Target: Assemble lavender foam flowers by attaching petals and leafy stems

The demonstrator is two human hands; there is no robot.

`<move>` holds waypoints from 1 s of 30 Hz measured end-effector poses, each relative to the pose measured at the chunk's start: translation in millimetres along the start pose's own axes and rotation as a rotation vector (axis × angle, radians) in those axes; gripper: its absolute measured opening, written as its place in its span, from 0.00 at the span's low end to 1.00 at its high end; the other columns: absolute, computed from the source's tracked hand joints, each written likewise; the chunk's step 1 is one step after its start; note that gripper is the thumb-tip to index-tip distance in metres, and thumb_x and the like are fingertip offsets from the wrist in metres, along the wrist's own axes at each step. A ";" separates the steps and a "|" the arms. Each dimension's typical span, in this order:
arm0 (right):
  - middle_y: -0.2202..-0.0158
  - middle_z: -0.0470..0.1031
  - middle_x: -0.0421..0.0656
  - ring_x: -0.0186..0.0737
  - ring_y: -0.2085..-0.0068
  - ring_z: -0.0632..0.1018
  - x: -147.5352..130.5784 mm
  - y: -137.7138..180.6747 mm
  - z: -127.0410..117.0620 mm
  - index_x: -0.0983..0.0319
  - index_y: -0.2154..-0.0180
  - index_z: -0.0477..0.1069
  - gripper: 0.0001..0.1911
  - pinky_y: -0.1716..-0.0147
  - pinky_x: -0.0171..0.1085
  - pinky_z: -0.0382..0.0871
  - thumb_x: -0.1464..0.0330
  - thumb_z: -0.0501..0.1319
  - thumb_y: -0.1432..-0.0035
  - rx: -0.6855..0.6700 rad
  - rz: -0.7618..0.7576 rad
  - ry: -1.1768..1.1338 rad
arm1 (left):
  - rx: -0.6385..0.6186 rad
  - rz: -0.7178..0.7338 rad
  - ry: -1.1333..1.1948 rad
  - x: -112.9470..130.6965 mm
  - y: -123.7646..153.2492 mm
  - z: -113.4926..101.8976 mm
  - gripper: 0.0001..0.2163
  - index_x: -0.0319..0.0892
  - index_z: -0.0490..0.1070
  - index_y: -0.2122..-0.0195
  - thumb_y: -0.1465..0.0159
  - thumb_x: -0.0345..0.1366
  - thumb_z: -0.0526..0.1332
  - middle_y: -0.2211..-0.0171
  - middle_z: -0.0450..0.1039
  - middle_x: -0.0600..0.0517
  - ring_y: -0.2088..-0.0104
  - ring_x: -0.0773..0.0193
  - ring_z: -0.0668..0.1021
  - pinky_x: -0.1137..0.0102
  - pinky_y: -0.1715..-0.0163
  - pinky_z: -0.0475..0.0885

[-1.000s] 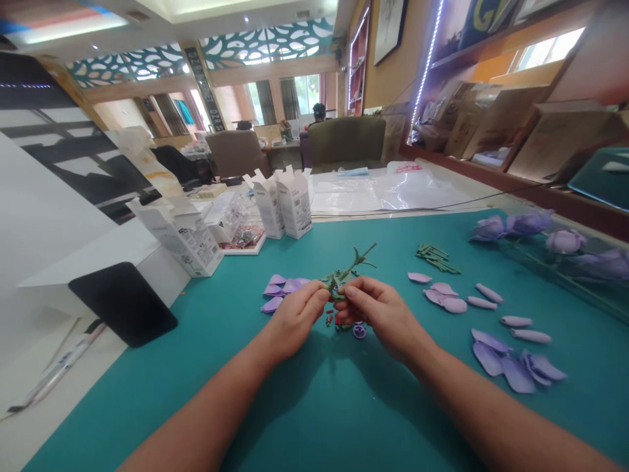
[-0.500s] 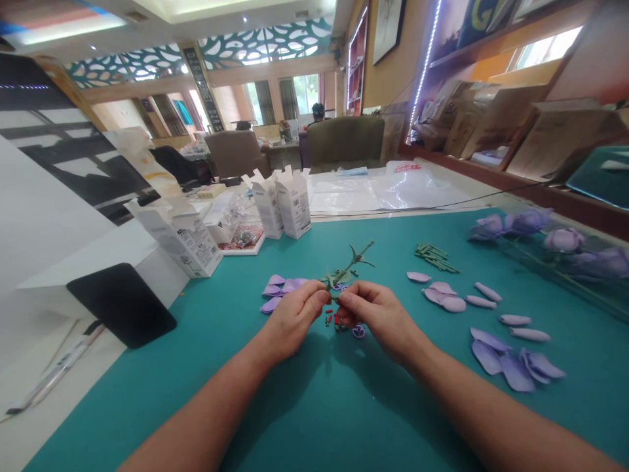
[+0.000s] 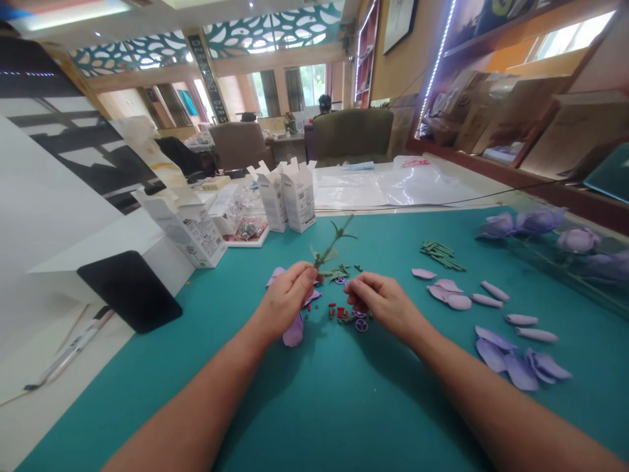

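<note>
My left hand point(image 3: 285, 298) pinches the lower end of a green toy flower stem point(image 3: 330, 244) that slants up and away over the teal mat point(image 3: 344, 406). Purple petals point(image 3: 295, 328) lie under and beside that hand. My right hand point(image 3: 381, 301) rests low on the mat with fingers curled over a heap of small red and green pieces point(image 3: 339, 311) and a purple ring piece point(image 3: 362, 324). What its fingers hold, if anything, is hidden.
More purple petals point(image 3: 511, 357) lie at the right, green sticks point(image 3: 439, 254) further back, finished purple flowers point(image 3: 535, 226) at the far right edge. White open boxes point(image 3: 287, 195) and a black phone point(image 3: 128, 290) stand at the left. A pen point(image 3: 69, 351) lies beyond the mat.
My hands have come apart. The left now holds the stem alone and has tipped it more upright, to the left. The right hand has dropped onto the heap of small pieces.
</note>
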State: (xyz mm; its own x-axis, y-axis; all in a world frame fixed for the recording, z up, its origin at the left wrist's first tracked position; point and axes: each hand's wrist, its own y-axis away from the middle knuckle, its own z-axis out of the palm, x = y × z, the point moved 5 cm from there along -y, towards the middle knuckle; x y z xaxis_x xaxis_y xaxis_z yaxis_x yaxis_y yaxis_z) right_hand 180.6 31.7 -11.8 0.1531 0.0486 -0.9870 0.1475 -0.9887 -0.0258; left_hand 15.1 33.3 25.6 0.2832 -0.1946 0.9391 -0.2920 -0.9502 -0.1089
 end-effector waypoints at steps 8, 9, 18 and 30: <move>0.68 0.75 0.43 0.39 0.67 0.74 4.0 4.1 8.2 0.60 0.62 0.72 0.11 0.67 0.37 0.66 0.69 0.50 0.41 0.027 -0.300 0.611 | 0.073 0.041 0.024 -2.5 -3.2 -10.5 0.15 0.42 0.61 0.70 0.35 0.48 0.51 0.83 0.54 0.61 0.83 0.73 0.56 0.76 0.83 0.53; 0.66 0.75 0.44 0.40 0.65 0.74 2.7 6.2 12.4 0.60 0.61 0.72 0.13 0.65 0.38 0.66 0.70 0.50 0.40 0.013 -0.351 0.648 | 0.070 0.049 0.019 -2.7 -3.2 -10.2 0.15 0.42 0.62 0.70 0.35 0.48 0.51 0.84 0.54 0.61 0.83 0.73 0.57 0.76 0.83 0.54; 0.59 0.76 0.48 0.45 0.56 0.72 3.7 15.2 35.0 0.62 0.51 0.68 0.18 0.55 0.46 0.67 0.75 0.49 0.40 -0.117 -0.633 0.829 | 0.092 0.084 -0.060 -1.5 -1.9 -12.6 0.14 0.42 0.63 0.69 0.35 0.47 0.50 0.83 0.56 0.59 0.81 0.71 0.60 0.75 0.81 0.57; 0.66 0.77 0.47 0.44 0.61 0.73 11.4 6.0 18.2 0.62 0.53 0.69 0.18 0.62 0.41 0.64 0.78 0.51 0.43 -0.137 -0.453 0.962 | 0.083 0.070 -0.070 -3.6 -1.9 -11.4 0.15 0.42 0.65 0.68 0.35 0.48 0.50 0.81 0.57 0.58 0.80 0.69 0.62 0.74 0.80 0.58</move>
State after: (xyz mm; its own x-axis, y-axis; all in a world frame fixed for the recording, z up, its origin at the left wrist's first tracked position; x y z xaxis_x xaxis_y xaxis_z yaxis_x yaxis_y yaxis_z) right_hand 165.4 23.7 -26.1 0.7536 0.5575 -0.3483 0.4831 -0.8290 -0.2816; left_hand 4.3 38.6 26.1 0.3289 -0.2754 0.9033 -0.2377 -0.9499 -0.2030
